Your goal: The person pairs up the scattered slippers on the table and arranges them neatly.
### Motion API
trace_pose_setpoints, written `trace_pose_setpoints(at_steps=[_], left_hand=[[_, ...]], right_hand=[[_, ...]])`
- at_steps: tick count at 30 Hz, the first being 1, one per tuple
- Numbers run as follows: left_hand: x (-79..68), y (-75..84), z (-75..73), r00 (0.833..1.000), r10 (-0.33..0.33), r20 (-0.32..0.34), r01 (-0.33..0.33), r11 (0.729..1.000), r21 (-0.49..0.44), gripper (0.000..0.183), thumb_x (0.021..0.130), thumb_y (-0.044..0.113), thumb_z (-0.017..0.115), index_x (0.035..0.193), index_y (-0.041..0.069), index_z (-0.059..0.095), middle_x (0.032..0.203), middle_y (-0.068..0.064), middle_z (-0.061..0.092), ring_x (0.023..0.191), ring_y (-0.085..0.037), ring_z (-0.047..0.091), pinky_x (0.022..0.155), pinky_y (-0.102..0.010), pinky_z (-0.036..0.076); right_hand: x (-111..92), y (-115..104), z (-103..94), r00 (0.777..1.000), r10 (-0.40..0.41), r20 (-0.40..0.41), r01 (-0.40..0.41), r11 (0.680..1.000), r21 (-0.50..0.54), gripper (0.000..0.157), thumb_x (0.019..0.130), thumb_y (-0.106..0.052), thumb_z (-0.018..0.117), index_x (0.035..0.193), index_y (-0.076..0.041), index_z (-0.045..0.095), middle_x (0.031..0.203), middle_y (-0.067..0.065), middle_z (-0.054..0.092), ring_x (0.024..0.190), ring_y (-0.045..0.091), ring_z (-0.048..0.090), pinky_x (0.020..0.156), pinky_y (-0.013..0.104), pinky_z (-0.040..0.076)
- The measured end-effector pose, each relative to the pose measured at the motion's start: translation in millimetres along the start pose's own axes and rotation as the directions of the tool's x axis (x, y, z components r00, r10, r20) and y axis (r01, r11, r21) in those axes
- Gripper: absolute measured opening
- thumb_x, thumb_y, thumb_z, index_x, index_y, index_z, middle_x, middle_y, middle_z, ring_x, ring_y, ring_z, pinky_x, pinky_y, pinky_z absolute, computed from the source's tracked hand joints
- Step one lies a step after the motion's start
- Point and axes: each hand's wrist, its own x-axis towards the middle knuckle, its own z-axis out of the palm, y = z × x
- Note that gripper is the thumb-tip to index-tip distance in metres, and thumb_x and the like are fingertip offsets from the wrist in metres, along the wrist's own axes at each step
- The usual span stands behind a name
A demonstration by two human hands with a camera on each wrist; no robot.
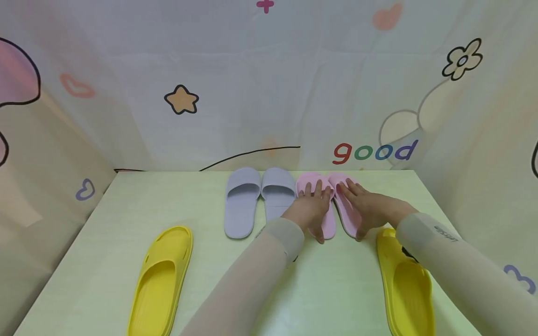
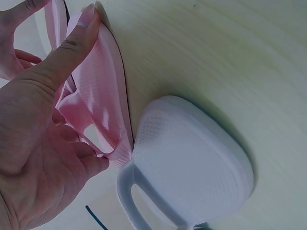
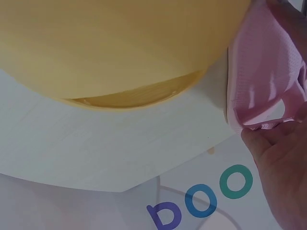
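Two pink slippers stand side by side at the back of the table, toes toward the curtain. My left hand (image 1: 308,209) rests over the left pink slipper (image 1: 329,227), fingers spread across its strap and thumb near the heel. In the left wrist view, that thumb lies straight along the slipper's sole (image 2: 108,62). On the right pink slipper (image 1: 347,213) is my right hand (image 1: 371,207), fingers extended over the strap and thumb by the heel end. The right wrist view shows its fingers at the strap edge of the pink slipper (image 3: 261,62).
A pair of lavender slippers (image 1: 237,214) stands just left of the pink ones. One yellow slipper (image 1: 157,289) lies at the front left; another yellow slipper (image 1: 409,294) is at the front right, partly under my right forearm. A printed curtain (image 1: 252,93) hangs behind the table.
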Motion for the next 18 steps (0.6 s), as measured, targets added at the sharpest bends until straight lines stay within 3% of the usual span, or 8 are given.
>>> trace_pose_setpoints(at_steps=[18], left_hand=[[3.1, -1.1, -0.7, 1.0, 0.008, -0.021, -0.008, 1.0, 0.002, 0.143, 0.067, 0.06, 0.092, 0.168, 0.013, 0.002, 0.175, -0.018, -0.004, 0.161, -0.042, 0.009, 0.13, -0.049, 0.023]], right_hand=[[2.9, -0.1, -1.4, 1.0, -0.006, -0.015, 0.005, 1.0, -0.031, 0.149, 0.063, -0.047, 0.097, 0.167, -0.014, -0.004, 0.175, 0.017, -0.007, 0.16, 0.045, -0.001, 0.12, 0.066, 0.028]])
